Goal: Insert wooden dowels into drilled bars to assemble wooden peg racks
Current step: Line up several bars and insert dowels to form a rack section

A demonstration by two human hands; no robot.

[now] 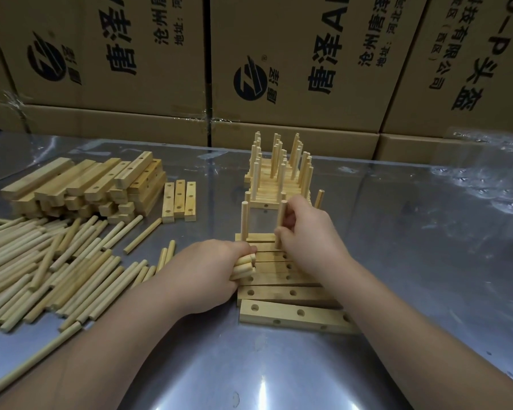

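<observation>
Several drilled bars (282,294) lie side by side in front of me on the metal table. The farthest bar of this row carries one upright dowel (244,220) at its left end. My right hand (311,232) is closed around a second upright dowel (281,220) standing in the middle of that bar. My left hand (211,270) grips a bundle of dowels (245,266), their ends poking out toward the bars.
Finished peg racks (279,176) stand stacked behind the row. Loose dowels (51,267) are heaped at the left, with a pile of undrilled-looking and drilled bars (86,187) behind them and three bars (179,201) apart. Cardboard boxes (293,69) wall off the back.
</observation>
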